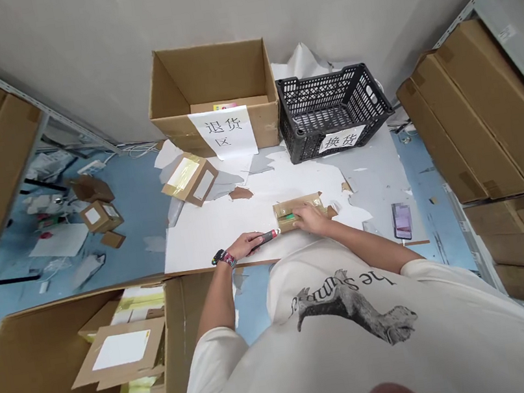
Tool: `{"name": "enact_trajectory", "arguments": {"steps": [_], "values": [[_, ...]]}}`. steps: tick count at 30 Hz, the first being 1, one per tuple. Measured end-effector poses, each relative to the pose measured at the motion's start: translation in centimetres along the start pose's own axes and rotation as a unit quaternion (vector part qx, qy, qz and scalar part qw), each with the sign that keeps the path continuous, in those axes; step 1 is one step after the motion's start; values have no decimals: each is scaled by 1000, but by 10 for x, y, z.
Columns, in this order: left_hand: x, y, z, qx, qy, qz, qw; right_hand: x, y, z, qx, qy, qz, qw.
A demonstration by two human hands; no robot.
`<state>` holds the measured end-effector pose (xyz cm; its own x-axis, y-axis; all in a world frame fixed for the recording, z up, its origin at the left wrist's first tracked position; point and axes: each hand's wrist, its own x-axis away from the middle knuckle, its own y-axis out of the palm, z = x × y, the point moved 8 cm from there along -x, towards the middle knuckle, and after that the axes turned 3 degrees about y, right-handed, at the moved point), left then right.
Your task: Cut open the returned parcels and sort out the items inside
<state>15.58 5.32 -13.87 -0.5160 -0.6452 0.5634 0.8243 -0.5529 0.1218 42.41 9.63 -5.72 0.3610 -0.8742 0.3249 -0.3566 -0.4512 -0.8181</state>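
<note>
My left hand [244, 245], with a watch on its wrist, is wrapped round a red and black box cutter [265, 239] near the table's front edge. The cutter's tip points right, close to a small open cardboard box [284, 208]. My right hand [310, 218] reaches into this box from the right. Something green [289, 217] shows beside its fingers, which are bent. What those fingers hold, if anything, is too small to make out.
On the white table [200, 242] stand a large labelled carton [264, 117], a black crate [303, 144], a taped box [190, 177] and a phone [402, 221]. A big carton of parcels [62, 311] is at lower left. Shelved boxes flank both sides.
</note>
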Motion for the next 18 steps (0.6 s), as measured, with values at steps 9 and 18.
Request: {"name": "enact_trajectory", "arguments": {"steps": [9,18], "values": [[63,-46,-74,317,44,541,778,-1,-12,18,30,25,99,994],[76,11,-41,-6,191,475,859,-19,7,28,34,57,74,995]]}}
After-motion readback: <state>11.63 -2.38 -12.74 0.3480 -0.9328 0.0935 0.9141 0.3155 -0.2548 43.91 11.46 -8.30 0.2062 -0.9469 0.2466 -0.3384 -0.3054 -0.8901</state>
